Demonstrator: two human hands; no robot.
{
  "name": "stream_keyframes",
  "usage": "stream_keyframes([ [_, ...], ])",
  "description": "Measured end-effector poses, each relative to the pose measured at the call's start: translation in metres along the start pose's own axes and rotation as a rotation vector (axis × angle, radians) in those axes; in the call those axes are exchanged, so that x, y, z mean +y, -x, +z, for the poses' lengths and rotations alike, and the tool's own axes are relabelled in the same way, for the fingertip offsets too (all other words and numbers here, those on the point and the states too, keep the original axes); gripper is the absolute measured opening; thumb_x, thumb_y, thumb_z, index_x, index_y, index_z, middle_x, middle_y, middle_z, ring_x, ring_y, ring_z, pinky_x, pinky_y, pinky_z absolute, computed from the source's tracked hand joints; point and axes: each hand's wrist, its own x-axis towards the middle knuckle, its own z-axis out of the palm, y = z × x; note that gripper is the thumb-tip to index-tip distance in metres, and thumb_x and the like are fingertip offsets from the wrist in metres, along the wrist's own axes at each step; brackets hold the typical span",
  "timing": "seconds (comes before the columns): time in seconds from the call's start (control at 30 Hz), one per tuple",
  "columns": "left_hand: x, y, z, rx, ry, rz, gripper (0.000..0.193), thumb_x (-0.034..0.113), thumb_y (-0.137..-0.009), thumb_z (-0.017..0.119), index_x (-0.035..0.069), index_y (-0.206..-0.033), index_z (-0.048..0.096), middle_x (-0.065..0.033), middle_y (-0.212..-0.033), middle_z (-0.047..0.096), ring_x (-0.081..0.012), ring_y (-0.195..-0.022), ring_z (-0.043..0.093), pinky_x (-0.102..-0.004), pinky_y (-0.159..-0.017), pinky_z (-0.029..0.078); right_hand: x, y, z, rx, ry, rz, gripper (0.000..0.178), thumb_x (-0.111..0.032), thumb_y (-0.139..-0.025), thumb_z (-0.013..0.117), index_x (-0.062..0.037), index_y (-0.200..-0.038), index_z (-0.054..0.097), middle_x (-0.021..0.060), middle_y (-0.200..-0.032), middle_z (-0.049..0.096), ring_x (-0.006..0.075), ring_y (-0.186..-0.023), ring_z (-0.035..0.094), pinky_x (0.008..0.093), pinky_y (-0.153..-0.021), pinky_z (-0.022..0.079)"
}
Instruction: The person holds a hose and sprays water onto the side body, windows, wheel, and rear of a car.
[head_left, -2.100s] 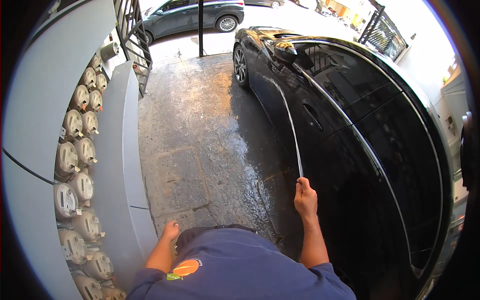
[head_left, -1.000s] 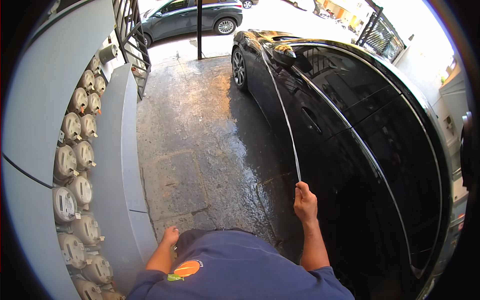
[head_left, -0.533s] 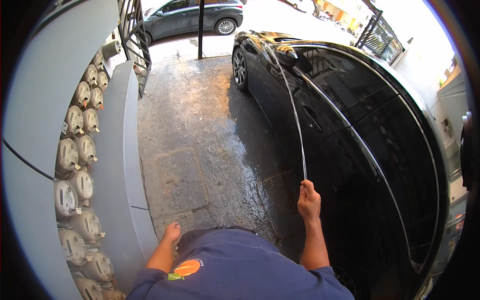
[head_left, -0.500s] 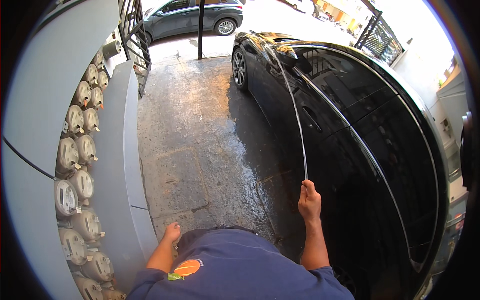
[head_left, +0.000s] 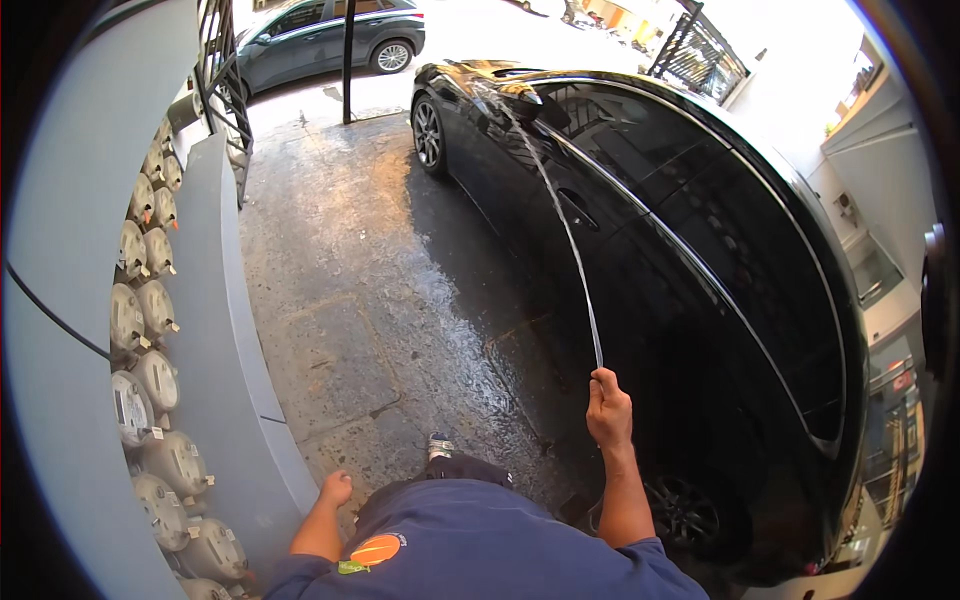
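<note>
My right hand [head_left: 609, 412] is closed round the end of a water hose, which the fist almost wholly hides. A thin jet of water [head_left: 568, 228] leaves the fist, arcs forward and lands near the door mirror [head_left: 520, 100] of a shiny black car [head_left: 560, 290]. That car stands along my right side, its front end away from me, and the hand is held beside its doors. Low on the left, my left hand [head_left: 337, 488] hangs beside my body with its fingers curled in, and I see nothing in it.
Several round utility meters [head_left: 157, 380] line the left wall behind a low grey wall [head_left: 205, 300]. The concrete floor [head_left: 330, 270] is wet beside the car. Ahead are a thin dark post [head_left: 348, 60], an open metal gate [head_left: 225, 90] and a grey car [head_left: 330, 40]. My shoe [head_left: 439, 447] shows below.
I have moved forward along the black car; its rear wheel and my shoe now show. The jet's landing spot has shifted toward the mirror. My right hand keeps its grip.
</note>
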Motion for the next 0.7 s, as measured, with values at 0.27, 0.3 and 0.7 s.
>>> stream_keyframes([
  [0.27,-0.05,0.006,0.001,0.017,-0.12,0.119,0.043,0.027,-0.097,0.055,0.002,-0.131,0.063,-0.0251,-0.132,0.063,-0.0386,-0.126,0.059,-0.0428,-0.108,0.045,-0.018,0.022,-0.109,0.273,0.087,0.026,0.01,-0.011,-0.101,0.059,-0.0074,-0.109,0.06,0.016,-0.068,0.063,0.0301,-0.061,0.067,0.0382,-0.057,0.049],
  [0.3,-0.046,0.007,0.002,-0.006,-0.141,0.109,0.044,0.028,-0.097,0.055,0.002,-0.131,0.063,-0.0252,-0.133,0.062,-0.0385,-0.126,0.058,-0.0427,-0.108,0.045,-0.02,0.024,-0.125,0.259,0.104,0.071,0.009,-0.011,-0.101,0.059,-0.0073,-0.109,0.06,0.0151,-0.067,0.063,0.0282,-0.06,0.067,0.0376,-0.056,0.049],
  [0.7,0.014,0.027,0.058,0.032,-0.228,0.294,0.044,0.026,-0.095,0.055,-0.001,-0.13,0.064,-0.0265,-0.129,0.064,-0.0393,-0.125,0.059,-0.0429,-0.109,0.044,0.039,0.089,-0.25,0.376,0.051,-0.044,0.006,-0.011,-0.104,0.056,-0.0076,-0.108,0.059,0.001,-0.058,0.045,0.009,-0.05,0.044,0.0298,-0.049,0.034],
])
